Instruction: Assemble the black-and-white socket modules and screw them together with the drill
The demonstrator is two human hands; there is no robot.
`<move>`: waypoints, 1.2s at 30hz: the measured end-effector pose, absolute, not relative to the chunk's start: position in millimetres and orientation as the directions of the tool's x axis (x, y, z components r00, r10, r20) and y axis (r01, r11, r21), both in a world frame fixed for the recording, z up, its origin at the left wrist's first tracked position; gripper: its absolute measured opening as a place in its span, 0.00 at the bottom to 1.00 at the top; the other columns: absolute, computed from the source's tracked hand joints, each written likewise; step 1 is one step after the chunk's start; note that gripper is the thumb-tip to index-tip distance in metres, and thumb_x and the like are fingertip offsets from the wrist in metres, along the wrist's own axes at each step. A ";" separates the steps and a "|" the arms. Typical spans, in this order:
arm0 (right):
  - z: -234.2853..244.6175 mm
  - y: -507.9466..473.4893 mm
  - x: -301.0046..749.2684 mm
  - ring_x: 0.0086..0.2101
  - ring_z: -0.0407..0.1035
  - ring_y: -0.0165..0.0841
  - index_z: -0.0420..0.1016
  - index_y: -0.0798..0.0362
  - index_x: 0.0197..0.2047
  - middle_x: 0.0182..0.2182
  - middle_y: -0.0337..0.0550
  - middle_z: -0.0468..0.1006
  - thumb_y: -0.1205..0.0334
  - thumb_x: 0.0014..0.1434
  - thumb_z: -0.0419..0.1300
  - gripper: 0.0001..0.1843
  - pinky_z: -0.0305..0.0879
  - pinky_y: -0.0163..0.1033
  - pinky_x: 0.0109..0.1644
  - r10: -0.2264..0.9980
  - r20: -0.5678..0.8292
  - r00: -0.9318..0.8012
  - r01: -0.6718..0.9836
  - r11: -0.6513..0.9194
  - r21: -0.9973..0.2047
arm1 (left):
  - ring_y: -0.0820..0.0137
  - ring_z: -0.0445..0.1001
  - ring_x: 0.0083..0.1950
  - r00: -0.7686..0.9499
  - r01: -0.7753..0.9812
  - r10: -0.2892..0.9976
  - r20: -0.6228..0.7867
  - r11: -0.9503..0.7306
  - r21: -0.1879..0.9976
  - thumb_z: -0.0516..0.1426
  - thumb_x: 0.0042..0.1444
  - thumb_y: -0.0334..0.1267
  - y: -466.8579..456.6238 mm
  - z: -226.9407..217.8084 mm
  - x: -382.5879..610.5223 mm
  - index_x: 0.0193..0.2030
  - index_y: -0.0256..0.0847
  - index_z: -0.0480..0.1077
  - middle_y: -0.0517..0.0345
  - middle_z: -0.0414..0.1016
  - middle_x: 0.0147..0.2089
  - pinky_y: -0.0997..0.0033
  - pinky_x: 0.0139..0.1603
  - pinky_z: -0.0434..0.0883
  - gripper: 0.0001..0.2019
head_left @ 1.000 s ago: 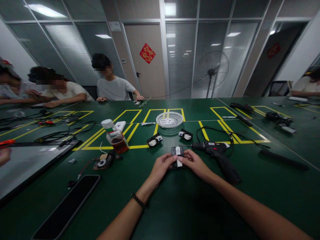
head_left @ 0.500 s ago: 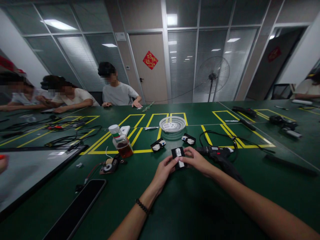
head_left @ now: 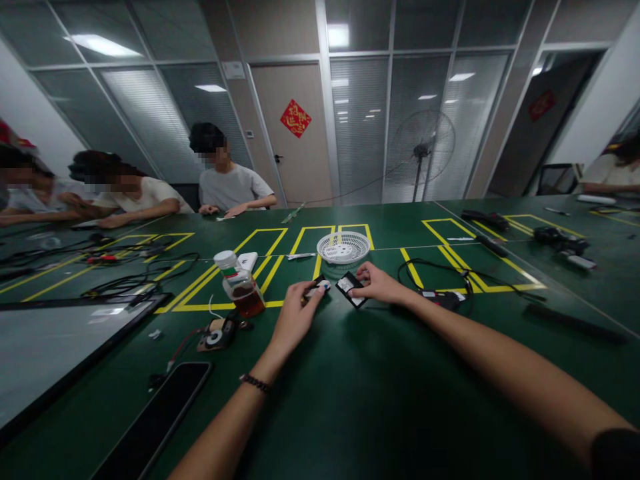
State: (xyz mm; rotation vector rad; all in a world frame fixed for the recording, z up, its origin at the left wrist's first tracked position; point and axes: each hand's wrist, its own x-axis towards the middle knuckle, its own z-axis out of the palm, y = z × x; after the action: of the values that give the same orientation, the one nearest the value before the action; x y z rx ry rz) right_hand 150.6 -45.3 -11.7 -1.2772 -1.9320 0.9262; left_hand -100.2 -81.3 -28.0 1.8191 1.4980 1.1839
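My left hand [head_left: 296, 312] is closed, thumb and fingers gripping a small black piece with a white wad [head_left: 323, 287] on it, just above or on the table. To its right, my right hand [head_left: 383, 284] pinches a flat black square with a white strip [head_left: 351, 288], tilted. The two pieces are close together but apart. A third such piece is not visible; my right hand may cover it. Behind my hands stands a round white plastic basket [head_left: 369, 248]. To the right of my right forearm a black power drill [head_left: 440, 300] lies partly hidden by the arm.
Left of my hands stand a clear bottle of brown liquid [head_left: 245, 293] and a small device with wires [head_left: 216, 335]. A dark phone-like slab [head_left: 155, 420] lies nearer, beside a large framed white panel [head_left: 65, 360]. Cables [head_left: 165, 267] sprawl left. Several people sit around the green table.
My hands have separated and moved forward from the piece held between them. My left hand now grips the left piece; my right hand holds one farther forward.
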 end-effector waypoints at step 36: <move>7.1 19.3 108.6 0.56 0.63 0.53 0.68 0.58 0.57 0.56 0.60 0.72 0.64 0.48 0.65 0.32 0.60 0.53 0.58 0.860 0.019 -0.509 0.780 0.471 -0.411 | 0.65 0.75 0.42 0.135 -0.140 0.961 -0.242 0.260 0.955 0.64 0.48 0.53 -97.0 -27.6 -99.7 0.46 0.36 0.78 0.47 0.78 0.44 0.71 0.38 0.73 0.24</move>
State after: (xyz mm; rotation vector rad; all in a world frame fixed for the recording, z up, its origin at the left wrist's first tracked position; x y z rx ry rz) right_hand 108.6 19.3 7.1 -1.4160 -2.4951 0.5228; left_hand -99.7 -97.0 -27.6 0.9634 1.1211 1.0097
